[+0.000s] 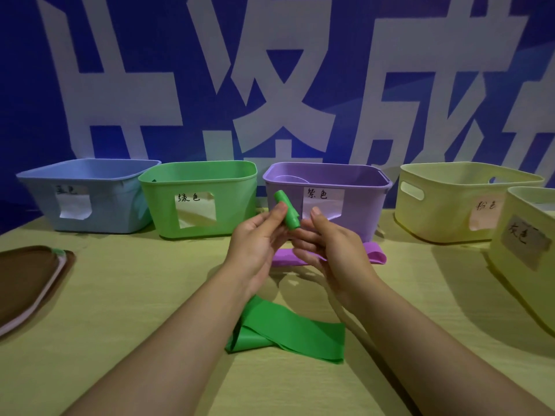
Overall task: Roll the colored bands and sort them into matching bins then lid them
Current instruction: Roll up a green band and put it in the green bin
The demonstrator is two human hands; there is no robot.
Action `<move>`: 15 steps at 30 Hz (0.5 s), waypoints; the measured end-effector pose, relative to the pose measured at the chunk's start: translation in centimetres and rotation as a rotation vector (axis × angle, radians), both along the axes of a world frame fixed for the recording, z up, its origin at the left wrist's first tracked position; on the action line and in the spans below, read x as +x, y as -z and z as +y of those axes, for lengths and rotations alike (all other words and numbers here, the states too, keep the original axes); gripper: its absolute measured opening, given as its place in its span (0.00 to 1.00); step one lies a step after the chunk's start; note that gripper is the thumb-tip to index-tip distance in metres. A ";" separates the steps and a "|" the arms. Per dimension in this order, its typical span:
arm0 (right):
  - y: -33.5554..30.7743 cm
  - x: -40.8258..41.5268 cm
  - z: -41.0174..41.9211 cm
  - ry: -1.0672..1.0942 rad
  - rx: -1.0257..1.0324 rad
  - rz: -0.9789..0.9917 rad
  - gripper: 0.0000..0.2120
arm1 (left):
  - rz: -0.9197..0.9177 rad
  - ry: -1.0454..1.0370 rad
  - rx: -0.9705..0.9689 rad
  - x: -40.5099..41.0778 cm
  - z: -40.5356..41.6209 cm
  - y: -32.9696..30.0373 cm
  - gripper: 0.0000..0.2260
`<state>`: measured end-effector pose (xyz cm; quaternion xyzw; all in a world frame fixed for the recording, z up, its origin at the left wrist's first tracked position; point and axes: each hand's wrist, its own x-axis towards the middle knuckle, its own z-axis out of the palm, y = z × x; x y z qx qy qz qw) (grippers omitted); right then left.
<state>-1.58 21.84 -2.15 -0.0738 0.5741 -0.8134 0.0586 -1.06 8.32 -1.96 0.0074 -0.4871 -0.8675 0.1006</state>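
A rolled green band (287, 209) is held up in front of the purple bin (357, 202). My left hand (258, 238) pinches its lower part between thumb and fingers. My right hand (327, 244) has its fingers curled under the roll's bottom end, thumb raised beside it. A flat green band (288, 331) lies folded on the table below my wrists. A purple band (375, 255) lies flat behind my right hand, partly hidden. The green bin (198, 226) stands left of the purple one.
A blue bin (90, 226) stands at the far left, and two pale yellow bins (444, 205) (528, 265) at the right. A stack of brown lids (27, 280) lies at the table's left edge. The blue wall with white lettering rises behind the bins.
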 end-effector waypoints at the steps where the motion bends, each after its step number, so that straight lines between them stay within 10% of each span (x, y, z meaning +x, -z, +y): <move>1: 0.2 0.1 0.1 0.072 0.118 0.070 0.16 | -0.009 -0.020 0.014 -0.1 -0.3 0.0 0.11; 15: 0.6 0.6 0.2 0.244 1.156 0.743 0.25 | 0.044 -0.510 -0.504 -0.6 -2.6 -1.3 0.05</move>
